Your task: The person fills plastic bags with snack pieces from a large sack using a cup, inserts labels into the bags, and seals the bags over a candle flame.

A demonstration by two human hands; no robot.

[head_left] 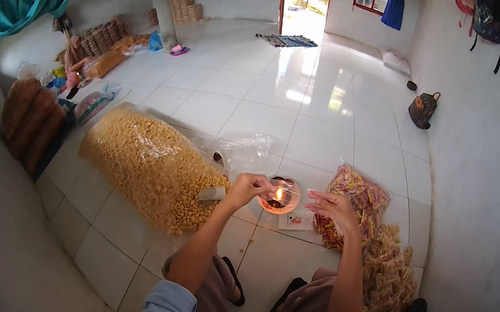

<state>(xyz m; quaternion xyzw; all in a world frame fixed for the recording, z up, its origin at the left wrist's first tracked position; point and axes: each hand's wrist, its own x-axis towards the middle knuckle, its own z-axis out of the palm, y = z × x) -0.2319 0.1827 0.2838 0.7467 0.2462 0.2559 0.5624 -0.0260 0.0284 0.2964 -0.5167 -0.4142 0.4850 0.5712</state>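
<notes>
My left hand (249,190) pinches one end of a small clear plastic bag (298,192). My right hand (332,208) has its fingers closed at the other end, so the film is drawn between them. Just behind the film burns a small flame (279,194), standing in a round plate (286,208) on the floor. Left of my left hand lies a large clear sack of yellow puffed snacks (144,155), with a pale scoop-like container (212,194) at its mouth. What the small bag holds is too faint to make out.
Beside my right hand is a bag of red-and-yellow packets (359,197). Filled snack packs (388,272) are heaped nearer me. A white packet (296,222) lies by the plate. Brown sacks (31,119) stand at left, a handbag (422,109) against the right wall.
</notes>
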